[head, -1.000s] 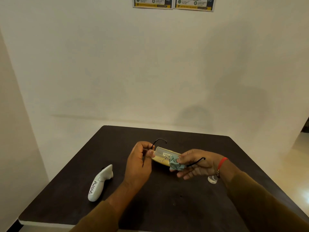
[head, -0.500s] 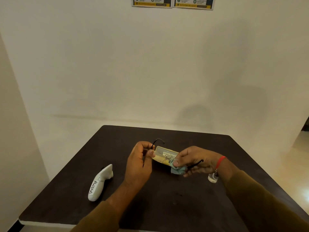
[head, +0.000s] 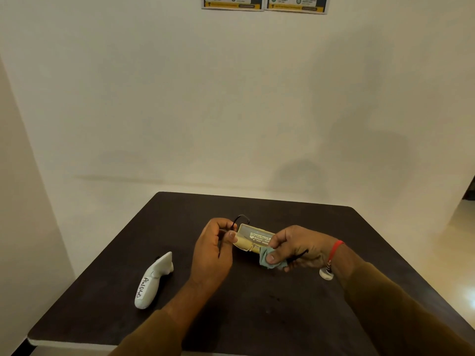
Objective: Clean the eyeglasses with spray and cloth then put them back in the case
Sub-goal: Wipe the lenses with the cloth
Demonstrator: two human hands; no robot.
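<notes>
Thin black-framed eyeglasses (head: 241, 218) are held above the dark table between both hands. My left hand (head: 214, 249) pinches the left side of the frame, and one temple curls up behind it. My right hand (head: 295, 246) presses a small teal cloth (head: 270, 260) against the right lens, and the other temple pokes out past its fingers. An open yellow case (head: 253, 238) with printed text inside lies on the table just behind the hands, partly hidden by them.
A white handle-shaped object (head: 151, 282) with handwritten lettering lies on the dark table (head: 257, 317) at the left. A small white round object (head: 326, 274) sits under my right wrist. White walls stand behind and to the left of the table.
My right hand has kept rubbing the cloth on the lens, shifting slightly down and left. My left hand has stayed almost still on the frame.
</notes>
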